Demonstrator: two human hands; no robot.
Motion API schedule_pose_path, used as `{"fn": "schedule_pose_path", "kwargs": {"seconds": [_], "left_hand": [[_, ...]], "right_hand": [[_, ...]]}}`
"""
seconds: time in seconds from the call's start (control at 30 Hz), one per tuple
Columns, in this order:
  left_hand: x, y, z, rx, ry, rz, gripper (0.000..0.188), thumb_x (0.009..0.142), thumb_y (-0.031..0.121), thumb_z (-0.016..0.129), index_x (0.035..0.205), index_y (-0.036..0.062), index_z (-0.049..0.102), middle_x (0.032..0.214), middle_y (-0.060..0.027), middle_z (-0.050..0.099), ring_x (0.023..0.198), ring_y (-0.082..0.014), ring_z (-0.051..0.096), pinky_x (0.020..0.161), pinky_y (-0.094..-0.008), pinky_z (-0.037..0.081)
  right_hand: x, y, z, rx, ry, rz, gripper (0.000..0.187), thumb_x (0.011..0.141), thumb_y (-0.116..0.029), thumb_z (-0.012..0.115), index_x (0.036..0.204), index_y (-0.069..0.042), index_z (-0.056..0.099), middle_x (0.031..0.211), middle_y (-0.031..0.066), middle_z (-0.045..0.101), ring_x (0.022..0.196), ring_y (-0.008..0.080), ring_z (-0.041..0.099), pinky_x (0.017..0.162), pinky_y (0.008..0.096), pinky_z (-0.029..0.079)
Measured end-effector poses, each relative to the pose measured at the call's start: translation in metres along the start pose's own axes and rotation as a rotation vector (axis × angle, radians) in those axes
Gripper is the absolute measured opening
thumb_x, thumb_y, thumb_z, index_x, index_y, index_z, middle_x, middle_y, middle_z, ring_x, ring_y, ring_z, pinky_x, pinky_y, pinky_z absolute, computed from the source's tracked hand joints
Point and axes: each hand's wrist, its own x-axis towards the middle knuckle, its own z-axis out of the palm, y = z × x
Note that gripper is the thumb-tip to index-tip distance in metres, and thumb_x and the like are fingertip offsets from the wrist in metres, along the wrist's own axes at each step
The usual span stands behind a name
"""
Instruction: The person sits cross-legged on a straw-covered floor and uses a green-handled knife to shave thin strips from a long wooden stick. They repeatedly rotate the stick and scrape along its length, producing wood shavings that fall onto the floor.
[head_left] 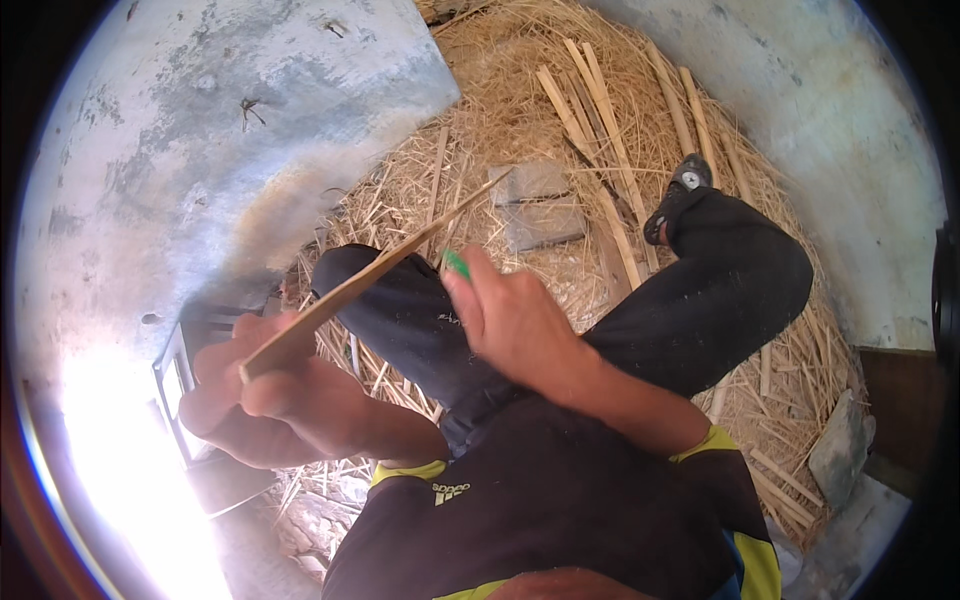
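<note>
A long, flat bamboo strip slants up and away to the right, tapering to a thin far end. My left hand grips it near its broad near end, with the thumb pressed along it. Closed round a green-handled tool, my right hand is just to the right of the strip. Only a bit of green shows past the fingers; the tool's blade or tip cannot be made out. Between the tool and the strip there seems to be a small gap.
My legs in black trousers are bent apart on a floor of straw-like shavings. Split strips lie beyond, beside two flat bricks. Pale, worn walls stand on both sides; a grey stone rests at right.
</note>
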Motion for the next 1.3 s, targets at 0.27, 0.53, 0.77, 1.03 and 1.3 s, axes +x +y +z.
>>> {"fn": "schedule_pose_path", "kwargs": {"seconds": [0.27,0.53,0.77,1.03,1.3], "left_hand": [[-0.001,-0.007,-0.011,-0.023,-0.060,-0.015,0.032,0.096,0.035,0.052,0.096,0.0032,0.046,0.076,-0.0087,0.053,0.060,-0.0138,0.049,0.047,-0.0211,0.036],[-0.005,0.003,-0.004,0.006,-0.039,0.003,0.031,0.097,0.034,0.049,0.094,0.0038,0.045,0.074,-0.0093,0.052,0.061,-0.0150,0.050,0.046,-0.0228,0.038],[-0.010,-0.002,-0.005,0.052,0.023,-0.047,0.031,0.098,0.035,0.048,0.092,0.0041,0.045,0.073,-0.0087,0.052,0.061,-0.0144,0.047,0.049,-0.0225,0.037],[-0.020,-0.007,-0.011,-0.081,0.217,-0.305,0.031,0.099,0.031,0.040,0.094,0.0021,0.052,0.084,-0.0114,0.049,0.075,-0.0225,0.051,0.065,-0.0304,0.045],[-0.009,-0.005,-0.014,0.084,0.074,-0.094,0.032,0.097,0.034,0.049,0.092,0.0027,0.048,0.077,-0.0099,0.055,0.061,-0.0152,0.052,0.049,-0.0224,0.041]], "right_hand": [[0.006,0.001,-0.008,0.100,0.013,-0.139,0.023,0.094,-0.020,0.051,0.098,0.003,0.050,0.056,0.0245,0.054,0.053,0.0433,0.057,0.046,0.0487,0.043],[0.011,0.017,-0.016,0.000,-0.044,-0.134,0.023,0.095,-0.022,0.050,0.092,0.001,0.049,0.060,0.0233,0.056,0.057,0.0427,0.058,0.048,0.0483,0.045],[0.023,0.077,-0.002,-0.271,-0.051,0.086,0.030,0.097,-0.027,0.045,0.099,0.003,0.051,0.058,0.0231,0.058,0.057,0.0418,0.061,0.053,0.0473,0.051],[0.040,0.252,0.032,-0.500,-0.232,0.549,0.032,0.093,-0.020,0.046,0.107,0.006,0.056,0.088,0.0282,0.064,0.084,0.0411,0.065,0.074,0.0470,0.054],[0.038,0.125,-0.015,-0.153,-0.175,0.439,0.035,0.095,-0.026,0.044,0.099,0.006,0.058,0.087,0.0313,0.062,0.086,0.0453,0.061,0.073,0.0513,0.048]]}}
